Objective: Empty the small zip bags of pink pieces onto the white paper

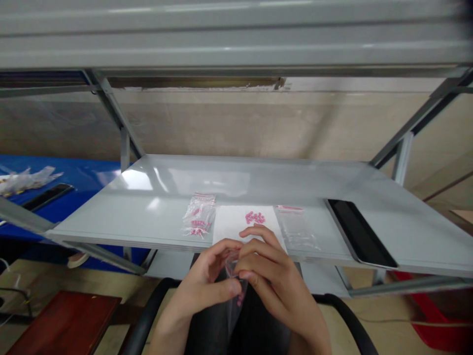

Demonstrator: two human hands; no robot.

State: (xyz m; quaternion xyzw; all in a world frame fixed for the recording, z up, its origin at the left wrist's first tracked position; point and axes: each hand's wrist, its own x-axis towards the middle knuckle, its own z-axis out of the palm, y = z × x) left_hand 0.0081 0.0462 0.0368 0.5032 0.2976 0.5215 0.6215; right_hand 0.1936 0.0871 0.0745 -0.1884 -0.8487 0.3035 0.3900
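A small clear plastic bag (232, 308) with a few pink beads (240, 299) inside hangs between my hands, over my lap at the table's front edge. My left hand (209, 278) is closed on the bag's left side, thumb pressed across its front. The fingers of my right hand (271, 273) are bent in at the bag's mouth, thumb and fingertips gripping its right edge. Just beyond, a loose group of pink beads (254, 217) lies on a white sheet of paper (229, 220). Whether a bead is between my right fingertips is hidden.
Filled bags of pink beads (199, 214) lie left of the paper, and flat clear zip bags (297, 227) lie right of it. A dark-screened tablet (360, 231) rests farther right. Metal posts (114, 111) and an upper shelf (236, 47) frame the grey table (111, 217).
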